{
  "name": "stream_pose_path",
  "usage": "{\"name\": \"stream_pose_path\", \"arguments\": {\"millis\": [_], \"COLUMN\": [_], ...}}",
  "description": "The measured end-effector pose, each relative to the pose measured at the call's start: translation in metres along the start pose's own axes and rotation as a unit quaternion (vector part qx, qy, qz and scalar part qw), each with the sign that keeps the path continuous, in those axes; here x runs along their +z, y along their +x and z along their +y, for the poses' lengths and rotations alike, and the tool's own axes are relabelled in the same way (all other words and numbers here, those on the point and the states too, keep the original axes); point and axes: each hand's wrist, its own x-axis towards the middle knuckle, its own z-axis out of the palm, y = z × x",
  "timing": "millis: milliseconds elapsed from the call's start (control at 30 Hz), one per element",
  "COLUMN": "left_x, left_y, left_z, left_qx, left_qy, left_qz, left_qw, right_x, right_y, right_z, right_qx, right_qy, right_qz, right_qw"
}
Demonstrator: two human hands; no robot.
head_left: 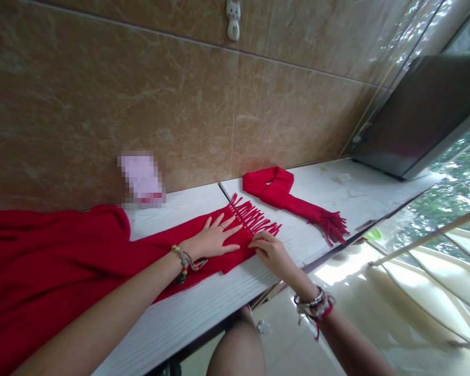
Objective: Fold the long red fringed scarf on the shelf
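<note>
A long red scarf (152,256) lies spread over the white tabletop, its fringed end pointing right. My left hand (215,237) rests flat on the scarf near that end, fingers spread, a ring on one finger. At the fringe's near corner, my right hand (272,253) has its fingertips pinched together at the scarf's edge, apparently on a fringe strand; the exact pinch point is partly hidden. Beyond the hands, a second red scarf (274,190) lies folded into a loop, its tassels bunched toward the table's front edge.
A pale, blurred-out packet (143,177) leans against the brown tiled wall (172,115). A dark box-shaped appliance (426,115) stands at the table's far right end. The white table (332,177) has a seam across it. A cat-shaped hook (233,21) is on the wall.
</note>
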Motion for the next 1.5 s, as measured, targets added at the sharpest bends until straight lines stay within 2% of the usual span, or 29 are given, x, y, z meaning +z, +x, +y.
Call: {"name": "stream_pose_path", "arguments": {"millis": [67, 133, 267, 300, 467, 600, 700, 800, 933, 1067, 1167, 1300, 1400, 1500], "left_x": [-0.002, -0.008, -0.014, -0.014, -0.009, -0.009, -0.01, -0.009, -0.001, 0.006, 0.007, 0.008, 0.009, 0.012], "left_y": [-0.001, 0.001, 0.005, 0.006, 0.012, 0.015, 0.004, -0.021, -0.062, -0.086, -0.094, -0.1, -0.101, -0.097], "left_z": [0.0, 0.002, 0.008, 0.008, -0.002, -0.007, -0.007, -0.006, 0.0, 0.012, 0.02, 0.021, 0.014, -0.005], "left_qx": [-0.039, -0.046, 0.078, 0.09, 0.03, 0.015, 0.013, -0.02, -0.074, -0.079, -0.061, -0.03, -0.022, -0.064], "left_qy": [-0.003, 0.001, 0.004, -0.001, -0.01, -0.01, -0.018, -0.029, -0.039, -0.02, 0.026, 0.084, 0.119, 0.148], "left_qz": [-0.03, -0.033, -0.03, -0.037, -0.032, -0.01, -0.002, 0.003, -0.017, 0.0, 0.036, 0.073, 0.066, 0.081], "left_qw": [0.999, 0.998, 0.997, 0.995, 0.999, 1.0, 1.0, 0.999, 0.996, 0.997, 0.997, 0.993, 0.991, 0.984], "right_x": [0.0, 0.0, -0.002, -0.003, -0.008, -0.018, -0.03, -0.033, -0.014, 0.021, 0.041, 0.052, 0.055, 0.061], "right_y": [-0.001, 0.0, 0.002, 0.003, 0.006, 0.01, 0.019, 0.038, 0.072, 0.098, 0.102, 0.098, 0.099, 0.108], "right_z": [-0.001, -0.003, -0.005, -0.005, -0.006, -0.009, -0.008, -0.002, 0.004, 0.002, 0.005, 0.017, 0.027, 0.036], "right_qx": [-0.011, -0.018, -0.037, -0.043, -0.068, -0.044, -0.05, -0.052, -0.038, -0.097, -0.145, -0.174, -0.17, -0.164], "right_qy": [-0.013, -0.028, -0.057, -0.067, -0.099, -0.071, -0.033, -0.025, -0.069, -0.118, -0.148, -0.165, -0.182, -0.194], "right_qz": [-0.006, -0.011, -0.019, -0.023, -0.065, -0.111, -0.152, -0.14, -0.102, -0.128, -0.157, -0.162, -0.15, -0.154], "right_qw": [1.0, 0.999, 0.998, 0.997, 0.991, 0.99, 0.987, 0.988, 0.992, 0.98, 0.966, 0.957, 0.957, 0.955]}}
